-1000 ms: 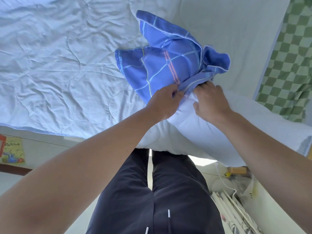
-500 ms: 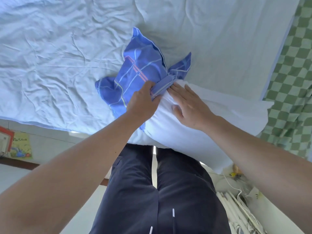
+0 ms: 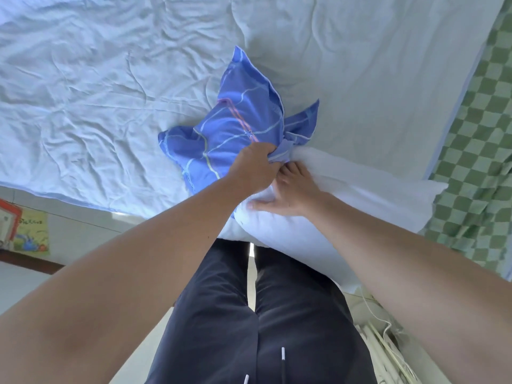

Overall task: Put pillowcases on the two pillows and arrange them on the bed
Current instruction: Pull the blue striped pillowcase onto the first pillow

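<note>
A blue plaid pillowcase point(image 3: 232, 131) lies bunched on the pale blue bed point(image 3: 97, 92), its open hem pulled over one end of a bare white pillow point(image 3: 360, 200). My left hand point(image 3: 253, 167) is closed on the pillowcase hem. My right hand point(image 3: 293, 194) lies on the pillow just below that hem, fingers spread and pressing into the stuffing. The pillow hangs over the bed's near edge against my legs. Only one pillow shows.
A green checked cloth point(image 3: 482, 151) covers the right side beside the bed. A picture book point(image 3: 30, 234) lies on the floor at the left. White cables and slats point(image 3: 388, 342) sit on the floor at the lower right.
The pillowcase has been drawn down from a raised position onto the bed, and its hem now wraps the pillow's end. My right hand slid from the hem down onto the pillow.
</note>
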